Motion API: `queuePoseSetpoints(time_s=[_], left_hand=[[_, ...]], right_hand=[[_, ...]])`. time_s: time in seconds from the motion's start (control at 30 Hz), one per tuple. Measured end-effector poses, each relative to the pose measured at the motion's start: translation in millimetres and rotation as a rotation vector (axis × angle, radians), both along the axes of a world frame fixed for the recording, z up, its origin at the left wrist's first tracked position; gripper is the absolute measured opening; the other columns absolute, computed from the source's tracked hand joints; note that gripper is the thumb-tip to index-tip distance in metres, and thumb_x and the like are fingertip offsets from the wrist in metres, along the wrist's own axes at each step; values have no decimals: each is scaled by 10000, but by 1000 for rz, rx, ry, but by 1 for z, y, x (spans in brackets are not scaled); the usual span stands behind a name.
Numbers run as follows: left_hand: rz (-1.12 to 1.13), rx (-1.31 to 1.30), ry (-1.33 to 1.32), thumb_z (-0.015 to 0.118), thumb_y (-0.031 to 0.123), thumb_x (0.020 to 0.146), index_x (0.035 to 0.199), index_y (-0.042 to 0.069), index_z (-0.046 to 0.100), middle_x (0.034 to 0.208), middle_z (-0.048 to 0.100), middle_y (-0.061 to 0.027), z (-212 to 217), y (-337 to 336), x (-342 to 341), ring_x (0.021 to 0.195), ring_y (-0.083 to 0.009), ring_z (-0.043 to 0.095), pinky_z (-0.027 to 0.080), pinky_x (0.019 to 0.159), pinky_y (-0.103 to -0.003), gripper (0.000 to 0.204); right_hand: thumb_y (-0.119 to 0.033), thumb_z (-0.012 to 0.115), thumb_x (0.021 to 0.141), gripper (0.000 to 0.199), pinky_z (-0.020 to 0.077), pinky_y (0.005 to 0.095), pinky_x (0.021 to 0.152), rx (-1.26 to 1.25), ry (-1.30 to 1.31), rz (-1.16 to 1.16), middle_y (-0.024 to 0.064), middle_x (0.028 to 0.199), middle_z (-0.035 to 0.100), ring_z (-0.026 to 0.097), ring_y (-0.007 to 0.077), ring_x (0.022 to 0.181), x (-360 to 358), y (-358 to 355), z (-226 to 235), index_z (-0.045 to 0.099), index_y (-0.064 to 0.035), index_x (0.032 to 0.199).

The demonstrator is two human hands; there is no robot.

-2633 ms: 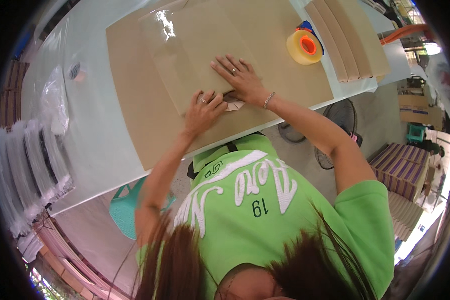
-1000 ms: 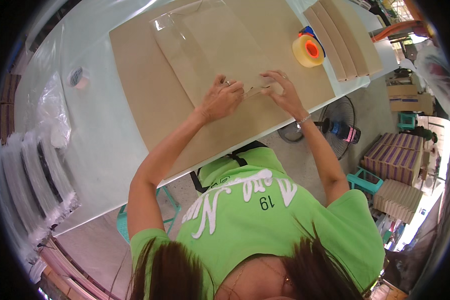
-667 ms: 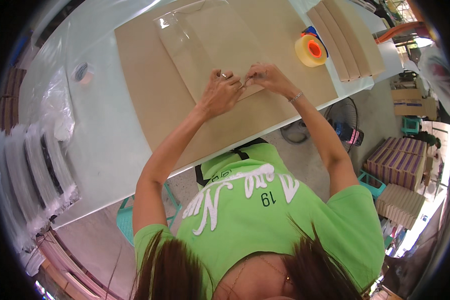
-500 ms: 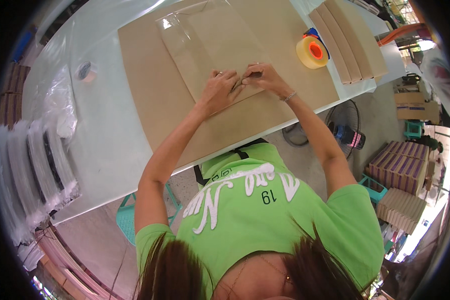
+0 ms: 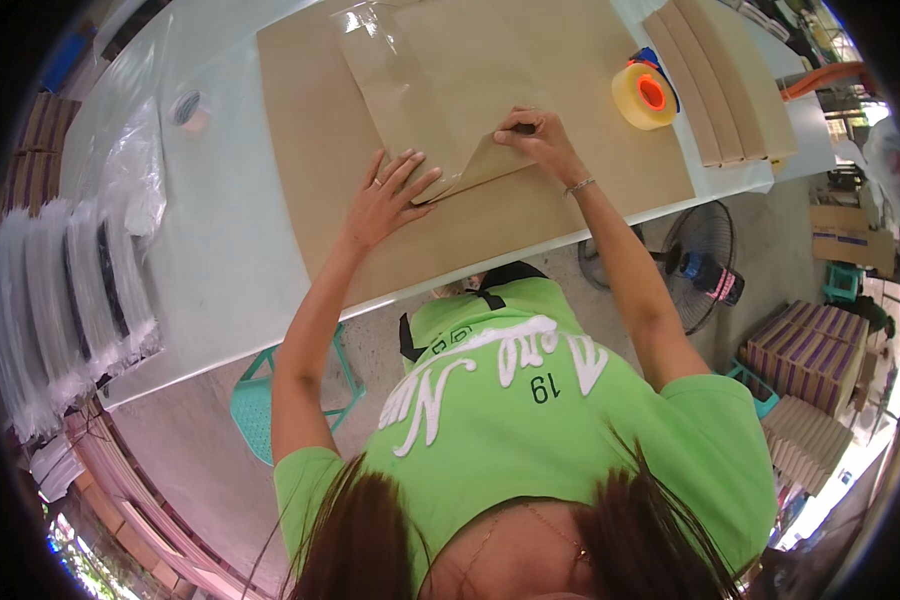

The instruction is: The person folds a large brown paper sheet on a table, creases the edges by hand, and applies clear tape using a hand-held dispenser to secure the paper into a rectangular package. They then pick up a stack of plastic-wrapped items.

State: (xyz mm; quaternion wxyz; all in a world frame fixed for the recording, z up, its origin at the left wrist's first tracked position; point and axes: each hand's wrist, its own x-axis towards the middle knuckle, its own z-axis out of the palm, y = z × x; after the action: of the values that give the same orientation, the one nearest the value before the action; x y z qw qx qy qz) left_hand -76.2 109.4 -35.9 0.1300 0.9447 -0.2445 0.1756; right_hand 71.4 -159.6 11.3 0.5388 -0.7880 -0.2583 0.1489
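Note:
A flat, glossy clear plastic bag (image 5: 435,90) lies on a large brown cardboard sheet (image 5: 320,170). Brown shows through it; whether something flat is inside, I cannot tell. My left hand (image 5: 385,200) rests flat with fingers spread at the bag's near left corner, holding nothing. Farther right, my right hand (image 5: 535,140) pinches the near edge of the bag between thumb and fingers and lifts it, so a slanting fold runs down toward my left fingertips. A dark thing, too small to name, shows within the curl of my right hand.
A tape dispenser with a yellowish roll (image 5: 643,97) stands right of the bag. Brown cardboard pieces (image 5: 715,85) are stacked beyond it. Another tape roll (image 5: 187,108) and bundles of clear plastic bags (image 5: 70,300) lie at left. A fan (image 5: 700,265) stands below the table's right side.
My hands were close together at the bag's near edge. The left has moved left and spread flat; the right has moved slightly right, raising the edge.

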Motion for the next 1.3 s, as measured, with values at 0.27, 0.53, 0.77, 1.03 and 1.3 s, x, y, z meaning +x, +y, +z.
queuePoseSetpoints(time_s=[0.27,0.53,0.77,1.03,1.3], left_hand=[[113,184,-340,639,446,861,1184,189,580,1219,581,-44,-12,-20,7,1219,-212,517,416,1069,-360,417],[224,-24,-385,724,410,796,1015,162,621,1073,626,-43,-21,-39,10,1103,-228,579,434,1027,-402,347],[346,-236,-176,724,402,801,958,136,642,998,622,-60,24,-80,7,1001,-248,586,450,892,-427,320],[512,-535,48,655,359,866,923,100,674,927,683,-91,42,-121,46,921,-280,626,438,822,-413,266],[347,-603,102,636,291,876,872,65,647,832,670,-131,36,-108,62,826,-309,632,434,816,-427,227]], right_hand=[[-120,746,794,137,444,264,690,19,50,-8,15,771,604,535,106,732,-3,-1,6,696,4,828],[-137,755,792,148,429,259,683,7,-2,-9,6,772,608,532,96,741,-2,1,3,698,-3,821],[-136,753,793,132,428,267,686,32,3,-24,12,764,615,530,102,736,1,-7,-4,707,-14,815],[-151,748,792,118,423,279,666,-58,-106,1,35,724,609,522,127,708,2,2,-2,721,-39,819],[-182,742,814,277,456,320,785,-15,-152,2,56,938,644,556,185,890,8,-13,5,680,-80,1064]])
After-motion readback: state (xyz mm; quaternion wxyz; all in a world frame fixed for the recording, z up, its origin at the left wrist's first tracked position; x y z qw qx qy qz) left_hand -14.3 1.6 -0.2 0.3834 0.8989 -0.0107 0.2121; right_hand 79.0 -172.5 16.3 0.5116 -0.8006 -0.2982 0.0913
